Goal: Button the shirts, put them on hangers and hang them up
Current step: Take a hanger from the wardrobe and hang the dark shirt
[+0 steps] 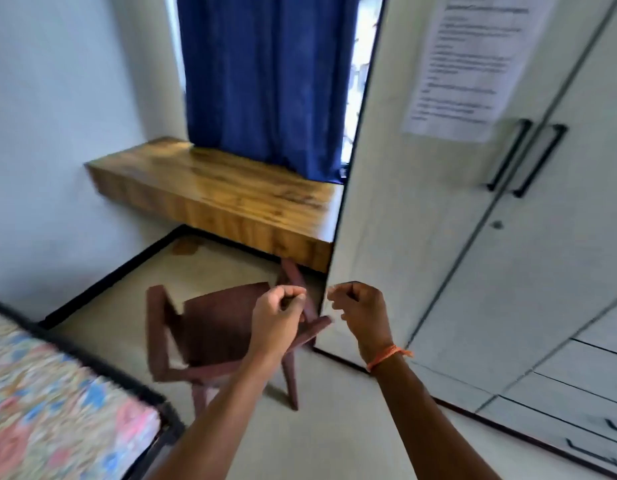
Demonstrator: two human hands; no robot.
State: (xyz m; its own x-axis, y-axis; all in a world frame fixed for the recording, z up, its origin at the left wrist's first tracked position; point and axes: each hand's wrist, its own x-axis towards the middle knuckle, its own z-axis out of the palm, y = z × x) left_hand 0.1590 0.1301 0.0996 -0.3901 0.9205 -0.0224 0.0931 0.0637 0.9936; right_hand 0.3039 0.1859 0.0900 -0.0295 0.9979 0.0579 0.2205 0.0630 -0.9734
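No shirt or hanger is in view. My left hand (pixel 277 315) and my right hand (pixel 359 311) are raised side by side in front of me, above a brown chair. Both have their fingers curled in and hold nothing. An orange thread band circles my right wrist. A white wardrobe (pixel 507 254) with two black door handles stands at the right, its doors closed.
A brown plastic chair (pixel 213 327) stands on the pale floor under my hands. Behind it a wooden ledge (pixel 224 192) runs below a blue curtain (pixel 269 81). A bed with a floral sheet (pixel 47 403) fills the lower left. A printed paper (pixel 469 60) is stuck on the wardrobe.
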